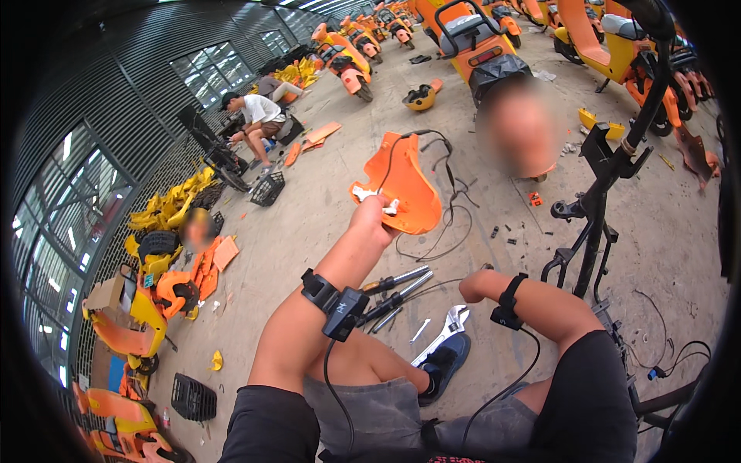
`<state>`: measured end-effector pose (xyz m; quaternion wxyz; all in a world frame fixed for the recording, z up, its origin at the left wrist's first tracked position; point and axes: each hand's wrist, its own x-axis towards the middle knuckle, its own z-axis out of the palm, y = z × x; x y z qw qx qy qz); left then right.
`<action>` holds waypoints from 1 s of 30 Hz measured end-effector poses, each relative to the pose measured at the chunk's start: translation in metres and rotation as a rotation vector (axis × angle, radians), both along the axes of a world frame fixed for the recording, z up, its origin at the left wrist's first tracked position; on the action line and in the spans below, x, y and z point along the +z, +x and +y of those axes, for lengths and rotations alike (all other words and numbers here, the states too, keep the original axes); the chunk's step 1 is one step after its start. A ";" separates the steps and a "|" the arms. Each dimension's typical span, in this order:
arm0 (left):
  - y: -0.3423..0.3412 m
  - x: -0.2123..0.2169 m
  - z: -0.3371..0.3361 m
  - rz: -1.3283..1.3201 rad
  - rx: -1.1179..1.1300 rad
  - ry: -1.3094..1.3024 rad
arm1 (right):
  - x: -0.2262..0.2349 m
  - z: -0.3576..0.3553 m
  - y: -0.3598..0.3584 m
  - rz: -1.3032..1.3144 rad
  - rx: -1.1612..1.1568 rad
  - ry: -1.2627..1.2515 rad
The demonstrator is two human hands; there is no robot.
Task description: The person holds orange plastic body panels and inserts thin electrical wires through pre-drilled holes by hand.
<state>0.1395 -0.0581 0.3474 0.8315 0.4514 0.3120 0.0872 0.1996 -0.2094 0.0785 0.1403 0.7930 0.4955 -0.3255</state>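
My left hand [372, 219] grips the lower edge of a curved orange scooter body panel [409, 181], raised in front of me. White material shows by the fingers, and a black cable [392, 158] runs along the panel and hangs beyond it. Low over the floor is my right hand [474, 285], its fingers mostly hidden; a thin cable passes close to it. Below the hands lie fork tubes [397, 297], a large silver adjustable wrench [444, 335] and a small spanner [421, 331]. The wrench is beside my shoe [448, 366].
A bare black scooter frame [594, 208] stands close on my right, with loose wires below. Small dark parts [502, 235] are scattered ahead. An orange scooter [475, 46] stands beyond. On the left are a seated person [258, 123], yellow panels [174, 204] and a black basket [193, 397].
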 end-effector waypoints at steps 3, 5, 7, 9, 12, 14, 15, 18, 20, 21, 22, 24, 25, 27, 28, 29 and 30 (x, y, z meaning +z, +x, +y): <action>-0.018 0.007 0.015 -0.051 0.085 0.079 | 0.037 -0.010 -0.010 -0.031 -0.099 0.080; -0.027 0.006 0.031 -0.102 0.072 0.086 | 0.042 -0.021 -0.007 -0.063 -0.167 0.150; -0.024 0.009 0.032 -0.115 0.066 0.073 | 0.031 -0.043 0.009 -0.109 -0.203 0.146; -0.025 0.012 0.029 -0.136 0.036 -0.017 | 0.029 -0.067 0.017 -0.151 -0.232 0.138; -0.021 0.003 0.036 -0.235 0.157 -0.190 | 0.037 -0.100 0.017 -0.186 -0.280 0.150; -0.018 0.002 0.052 -0.191 0.073 -0.322 | 0.039 -0.119 0.021 -0.190 -0.307 0.167; -0.022 -0.002 0.063 -0.133 0.019 -0.452 | 0.050 -0.117 0.013 -0.177 -0.303 0.169; -0.027 -0.003 0.066 -0.181 0.078 -0.296 | 0.079 -0.116 0.002 -0.119 -0.426 0.156; -0.031 0.000 0.071 -0.164 0.092 -0.299 | 0.065 -0.109 0.016 -0.183 -0.358 0.173; -0.025 0.000 0.070 -0.142 0.098 -0.311 | 0.060 -0.109 0.027 -0.246 -0.300 0.180; -0.021 -0.003 0.065 -0.147 0.084 -0.316 | 0.056 -0.107 0.041 -0.255 -0.312 0.176; -0.019 -0.011 0.057 -0.209 -0.002 0.159 | 0.071 -0.099 0.062 -0.272 -0.291 0.594; -0.022 -0.013 0.053 -0.219 -0.002 0.162 | 0.086 -0.094 0.063 -0.065 -0.493 0.829; -0.035 -0.015 0.045 -0.179 0.075 0.786 | 0.146 -0.066 0.035 0.290 -0.745 1.158; -0.036 -0.027 0.056 -0.209 0.139 1.016 | 0.164 -0.050 0.022 0.424 -0.794 1.261; -0.035 -0.042 0.072 -0.302 0.189 1.298 | 0.175 -0.032 0.012 0.584 -0.774 1.351; -0.036 -0.037 0.056 -0.309 0.181 1.387 | 0.182 -0.027 0.010 0.718 -0.773 1.442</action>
